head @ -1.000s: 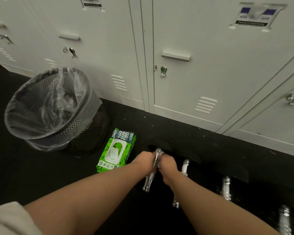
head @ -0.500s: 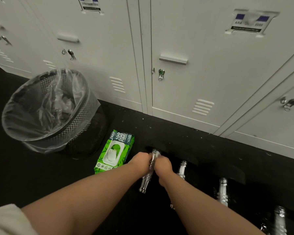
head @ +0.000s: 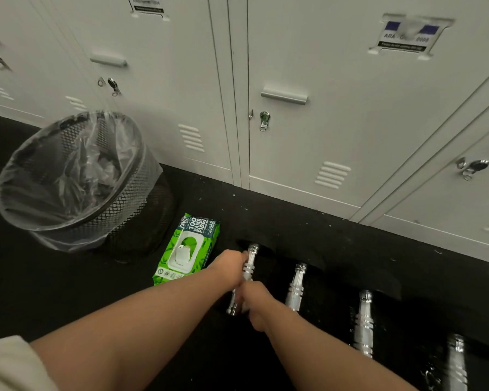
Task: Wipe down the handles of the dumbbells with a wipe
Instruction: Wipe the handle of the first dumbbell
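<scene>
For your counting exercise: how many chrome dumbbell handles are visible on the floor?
4, in a row: the leftmost handle under both hands, second handle, third handle, fourth handle at the frame's edge; more may lie outside it.

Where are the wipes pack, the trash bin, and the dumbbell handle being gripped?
wipes pack [head: 187, 251]: head view, white flip lid.
trash bin [head: 130, 201]: head view, black mesh wall.
dumbbell handle [head: 249, 265]: head view, ringed chrome middle.

Chrome dumbbell handles [head: 296, 286], green leaf-patterned wipes pack [head: 187, 249], black mesh bin [head: 96, 204], black floor [head: 40, 292], pale grey lockers [head: 322, 66]
</scene>
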Available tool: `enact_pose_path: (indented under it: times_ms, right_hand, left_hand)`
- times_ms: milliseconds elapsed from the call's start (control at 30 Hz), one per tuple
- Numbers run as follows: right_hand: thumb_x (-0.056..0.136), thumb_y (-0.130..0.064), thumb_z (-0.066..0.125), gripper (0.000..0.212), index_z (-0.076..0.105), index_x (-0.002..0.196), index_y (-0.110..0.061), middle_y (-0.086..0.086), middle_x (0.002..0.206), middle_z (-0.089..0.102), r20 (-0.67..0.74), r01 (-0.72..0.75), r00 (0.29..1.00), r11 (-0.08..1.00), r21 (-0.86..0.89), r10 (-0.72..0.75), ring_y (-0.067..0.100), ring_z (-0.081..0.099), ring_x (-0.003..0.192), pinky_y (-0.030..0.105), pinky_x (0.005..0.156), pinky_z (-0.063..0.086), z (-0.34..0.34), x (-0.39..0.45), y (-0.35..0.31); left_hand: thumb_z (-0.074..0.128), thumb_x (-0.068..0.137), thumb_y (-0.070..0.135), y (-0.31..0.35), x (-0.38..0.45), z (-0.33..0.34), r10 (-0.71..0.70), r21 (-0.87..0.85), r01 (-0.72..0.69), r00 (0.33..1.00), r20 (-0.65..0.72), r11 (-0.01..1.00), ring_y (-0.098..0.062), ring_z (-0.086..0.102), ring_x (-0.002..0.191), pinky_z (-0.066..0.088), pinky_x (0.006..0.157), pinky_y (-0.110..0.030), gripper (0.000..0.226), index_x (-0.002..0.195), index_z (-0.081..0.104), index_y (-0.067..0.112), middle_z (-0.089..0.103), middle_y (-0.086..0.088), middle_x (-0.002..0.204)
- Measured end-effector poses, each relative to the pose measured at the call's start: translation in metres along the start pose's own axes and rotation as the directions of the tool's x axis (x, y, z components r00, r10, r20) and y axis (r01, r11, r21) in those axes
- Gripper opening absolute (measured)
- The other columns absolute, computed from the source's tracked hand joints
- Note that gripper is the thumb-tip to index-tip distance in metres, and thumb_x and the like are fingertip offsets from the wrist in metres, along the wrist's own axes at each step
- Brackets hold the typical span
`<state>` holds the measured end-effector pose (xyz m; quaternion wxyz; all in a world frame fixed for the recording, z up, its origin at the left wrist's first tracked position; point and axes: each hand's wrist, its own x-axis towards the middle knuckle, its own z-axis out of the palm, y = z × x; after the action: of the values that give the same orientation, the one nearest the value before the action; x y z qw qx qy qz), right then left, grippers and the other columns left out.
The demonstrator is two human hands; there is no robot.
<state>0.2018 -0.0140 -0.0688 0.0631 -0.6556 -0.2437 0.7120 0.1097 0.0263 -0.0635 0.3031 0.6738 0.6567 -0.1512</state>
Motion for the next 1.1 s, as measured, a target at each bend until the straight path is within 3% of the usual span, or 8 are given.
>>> enact_pose_path:
  times_ms: [267, 467, 600, 767, 867, 933, 1000, 1100]
  right_hand:
    - [0.078, 0.011, 0.037, 0.023, 0.056, 0.076, -0.002, 0.010, 0.062, 0.050, -0.024, -0.023, 0.999, 0.982, 0.185, 0.028, 0.023, 0.046, 0.055, 0.033, 0.058, 0.040, -0.009, 0.012, 0.009]
    - [0.086, -0.008, 0.054, 0.017, 0.069, 0.085, 0.000, 0.018, 0.084, 0.070, -0.137, 0.047, 0.990, 0.963, 0.267, -0.010, 0.033, 0.067, 0.079, 0.043, 0.072, 0.054, -0.010, 0.014, -0.004]
    - [0.091, -0.008, 0.049, 0.021, 0.065, 0.078, -0.010, 0.011, 0.079, 0.066, -0.203, 0.179, 0.972, 0.939, 0.293, -0.122, 0.022, 0.062, 0.070, 0.029, 0.059, 0.049, -0.017, 0.018, -0.032]
    - [0.100, -0.020, 0.035, 0.032, 0.056, 0.114, -0.002, 0.016, 0.114, 0.061, -0.238, 0.211, 0.955, 0.968, 0.135, -0.175, 0.031, 0.058, 0.108, 0.040, 0.097, 0.048, 0.001, 0.011, -0.029]
    - [0.097, -0.018, 0.035, 0.037, 0.046, 0.126, 0.001, 0.022, 0.122, 0.055, -0.194, 0.228, 0.953, 0.973, -0.046, -0.232, 0.035, 0.056, 0.111, 0.046, 0.097, 0.047, 0.003, 0.009, -0.027]
    - [0.097, -0.022, 0.036, 0.039, 0.045, 0.129, -0.003, 0.022, 0.123, 0.055, -0.200, 0.190, 0.962, 0.982, 0.008, -0.184, 0.034, 0.057, 0.109, 0.047, 0.096, 0.049, -0.003, 0.012, -0.030]
    - [0.097, -0.027, 0.036, 0.038, 0.048, 0.127, -0.007, 0.020, 0.120, 0.058, -0.200, 0.148, 0.972, 0.982, 0.119, -0.123, 0.032, 0.060, 0.105, 0.045, 0.092, 0.052, -0.009, 0.016, -0.030]
    - [0.097, -0.028, 0.034, 0.035, 0.044, 0.128, -0.016, 0.020, 0.128, 0.053, -0.174, 0.203, 0.963, 0.978, -0.039, -0.207, 0.028, 0.056, 0.107, 0.044, 0.097, 0.047, -0.009, 0.008, -0.025]
  left_hand:
    - [0.061, 0.086, 0.028, 0.006, 0.001, 0.001, 0.010, 0.015, -0.010, 1.000, -0.009, 1.000, -0.029, 0.061, 0.107, 0.049, 0.088, -0.032, 0.051, 0.133, 0.049, 0.012, 0.064, -0.011, 0.115]
    - [0.051, 0.092, 0.032, 0.001, 0.003, 0.002, 0.031, 0.022, -0.030, 0.999, -0.035, 0.999, -0.033, 0.061, 0.106, 0.050, 0.087, -0.035, 0.040, 0.124, 0.053, 0.008, 0.065, -0.015, 0.111]
    - [0.048, 0.092, 0.027, 0.006, 0.000, -0.001, 0.042, 0.069, -0.041, 0.999, -0.017, 0.997, -0.035, 0.062, 0.107, 0.048, 0.087, -0.036, 0.035, 0.120, 0.056, 0.007, 0.067, -0.015, 0.112]
    - [0.043, 0.096, 0.013, 0.008, 0.001, -0.004, 0.018, 0.107, -0.025, 0.997, 0.069, 0.994, -0.031, 0.058, 0.117, 0.043, 0.097, -0.036, 0.031, 0.122, 0.056, 0.005, 0.062, -0.013, 0.124]
    - [0.045, 0.095, 0.015, 0.007, -0.001, -0.004, 0.026, -0.006, -0.026, 0.999, 0.034, 1.000, -0.028, 0.058, 0.117, 0.043, 0.097, -0.033, 0.030, 0.121, 0.056, 0.008, 0.063, -0.011, 0.123]
    - [0.049, 0.092, 0.018, 0.003, -0.004, -0.004, -0.026, -0.186, 0.024, 1.000, -0.009, 0.982, -0.025, 0.059, 0.114, 0.044, 0.094, -0.028, 0.036, 0.127, 0.056, 0.012, 0.064, -0.008, 0.123]
    - [0.057, 0.087, 0.019, -0.004, -0.004, -0.001, -0.161, -0.582, 0.170, 0.985, 0.068, 0.795, -0.021, 0.065, 0.097, 0.048, 0.083, -0.025, 0.041, 0.127, 0.059, 0.015, 0.068, -0.009, 0.110]
    - [0.057, 0.090, 0.028, -0.007, -0.009, -0.001, -0.158, -0.910, 0.331, 0.941, 0.299, 0.251, -0.025, 0.065, 0.085, 0.053, 0.077, -0.032, 0.034, 0.113, 0.064, 0.005, 0.066, -0.016, 0.097]
